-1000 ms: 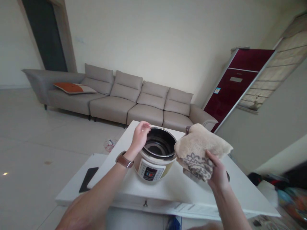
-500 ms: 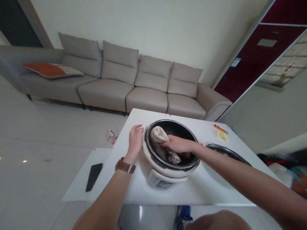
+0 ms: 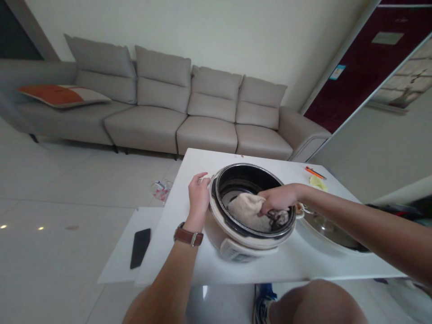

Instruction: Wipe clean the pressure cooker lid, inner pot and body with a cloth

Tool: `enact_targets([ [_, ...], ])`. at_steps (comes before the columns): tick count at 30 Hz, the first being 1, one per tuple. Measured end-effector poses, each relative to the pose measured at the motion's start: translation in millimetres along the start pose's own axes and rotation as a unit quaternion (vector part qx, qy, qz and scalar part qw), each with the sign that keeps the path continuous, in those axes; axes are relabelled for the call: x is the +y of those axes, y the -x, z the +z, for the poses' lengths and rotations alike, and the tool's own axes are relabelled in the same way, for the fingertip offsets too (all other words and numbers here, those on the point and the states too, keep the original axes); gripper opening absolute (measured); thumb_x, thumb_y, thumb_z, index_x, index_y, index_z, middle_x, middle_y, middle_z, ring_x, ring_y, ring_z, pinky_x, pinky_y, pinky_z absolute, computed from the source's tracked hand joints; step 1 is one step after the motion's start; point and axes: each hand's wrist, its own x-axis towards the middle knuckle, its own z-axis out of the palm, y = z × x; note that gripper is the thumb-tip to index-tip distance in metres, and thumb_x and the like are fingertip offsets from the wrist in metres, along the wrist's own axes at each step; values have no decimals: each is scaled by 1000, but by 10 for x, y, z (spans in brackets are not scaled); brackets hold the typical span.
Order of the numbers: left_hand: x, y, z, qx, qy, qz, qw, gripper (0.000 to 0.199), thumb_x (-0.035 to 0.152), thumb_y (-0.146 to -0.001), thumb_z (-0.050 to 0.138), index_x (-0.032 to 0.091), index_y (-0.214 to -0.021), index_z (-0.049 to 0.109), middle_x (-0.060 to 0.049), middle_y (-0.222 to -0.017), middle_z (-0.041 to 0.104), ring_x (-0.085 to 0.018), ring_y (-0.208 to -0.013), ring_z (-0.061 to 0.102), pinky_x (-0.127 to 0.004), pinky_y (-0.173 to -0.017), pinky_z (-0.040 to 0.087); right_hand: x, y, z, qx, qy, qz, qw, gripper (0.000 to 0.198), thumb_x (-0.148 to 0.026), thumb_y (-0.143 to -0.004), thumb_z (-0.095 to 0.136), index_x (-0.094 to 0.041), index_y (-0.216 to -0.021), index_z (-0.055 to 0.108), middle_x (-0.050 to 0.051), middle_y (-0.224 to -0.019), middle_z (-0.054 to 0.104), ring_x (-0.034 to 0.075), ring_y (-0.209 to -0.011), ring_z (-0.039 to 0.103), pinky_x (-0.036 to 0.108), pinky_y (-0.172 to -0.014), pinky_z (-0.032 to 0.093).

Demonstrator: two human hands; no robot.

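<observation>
A white electric pressure cooker [image 3: 216, 225] stands lidless on the table, its dark inside showing. My right hand [image 3: 278, 198] reaches into it from the right, fingers closed on a bunched, off-white cloth [image 3: 248, 209] with dark stains. The cloth lies against the near part of the cooker's inside. My left hand [image 3: 199, 195], with a brown-strapped watch on the wrist, rests at the cooker's left side. Its fingers are bent around the outer edge, apparently holding the handle there.
The cooker's round lid [image 3: 332, 231] lies on the white table [image 3: 199, 272] to the right, partly behind my forearm. Farther back are an orange cutter [image 3: 315, 173] and a yellow-green scrap [image 3: 317, 182]. A black phone-like slab [image 3: 140, 248] is on a lower surface at left; a sofa [image 3: 205, 135] stands behind.
My right hand has moved the cloth from the left side of the cooker's inside toward the near right. The left hand keeps its place at the cooker's side. The view has shifted slightly.
</observation>
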Motion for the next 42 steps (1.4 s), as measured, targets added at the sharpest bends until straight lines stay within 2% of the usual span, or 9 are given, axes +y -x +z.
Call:
enact_targets([
  [3, -2, 8, 19, 13, 23, -15, 1000, 25, 25, -75, 61, 17, -95, 73, -7, -99, 73, -22, -101, 65, -33, -91, 50, -82, 99, -77, 91, -111, 3, 990, 23, -26, -64, 81, -18, -85, 75, 7, -77, 78, 24, -68, 73, 35, -69, 61],
  [6, -12, 4, 44, 26, 47, -38, 998, 25, 24, -74, 60, 17, -94, 73, -7, -98, 73, -22, -99, 65, -33, -91, 49, -178, 107, -109, 193, -178, -52, 964, 23, -26, -67, 78, -21, -89, 73, 7, -79, 78, 27, -73, 74, 39, -72, 62],
  [10, -16, 1, 64, 29, 63, -45, 997, 26, 23, -73, 58, 17, -93, 73, -7, -97, 72, -22, -97, 65, -33, -90, 50, -239, -75, -10, 316, -97, -148, 932, 15, -22, -65, 75, -20, -80, 73, 4, -79, 77, 27, -83, 72, 36, -77, 60],
  [18, 13, 12, 68, 37, 60, -55, 996, 26, 22, -73, 55, 17, -93, 71, -8, -99, 73, -22, -98, 66, -34, -92, 51, -208, -446, 523, 177, 23, -145, 973, 11, -26, -73, 68, -18, -78, 73, 0, -76, 74, 19, -78, 67, 29, -79, 56],
  [26, 48, 31, 72, 40, 77, -68, 994, 28, 19, -70, 57, 16, -94, 71, -8, -100, 73, -23, -100, 66, -34, -94, 51, -97, -27, 314, 23, 31, 33, 999, 26, -27, -66, 79, -13, -87, 75, 3, -73, 76, 19, -71, 72, 27, -67, 58],
  [29, 33, 25, 71, 41, 74, -60, 995, 28, 19, -69, 57, 16, -93, 71, -8, -102, 73, -23, -103, 66, -34, -96, 50, -102, 129, 185, 50, -24, 15, 998, 28, -27, -65, 80, -14, -90, 75, 5, -78, 78, 20, -74, 74, 29, -73, 60],
  [34, 23, 24, 63, 36, 68, -56, 995, 29, 21, -68, 57, 16, -92, 72, -8, -104, 72, -24, -104, 65, -35, -97, 48, -167, 283, 33, 204, -166, -96, 960, 31, -29, -69, 78, -16, -97, 73, 7, -85, 80, 24, -75, 75, 41, -83, 61],
  [38, 25, 27, 70, 42, 71, -54, 995, 32, 22, -65, 57, 15, -91, 72, -8, -101, 71, -23, -101, 64, -35, -95, 48, -196, 192, 45, 306, -99, -174, 931, 25, -23, -71, 76, -17, -95, 75, 4, -88, 80, 25, -87, 74, 41, -92, 58],
  [42, 14, 15, 88, 53, 76, -49, 994, 34, 23, -61, 57, 14, -90, 72, -6, -92, 69, -23, -94, 63, -36, -90, 48, -242, -45, 214, 232, -4, -174, 957, 19, -23, -78, 67, -15, -94, 76, 3, -91, 79, 24, -96, 72, 34, -93, 56],
])
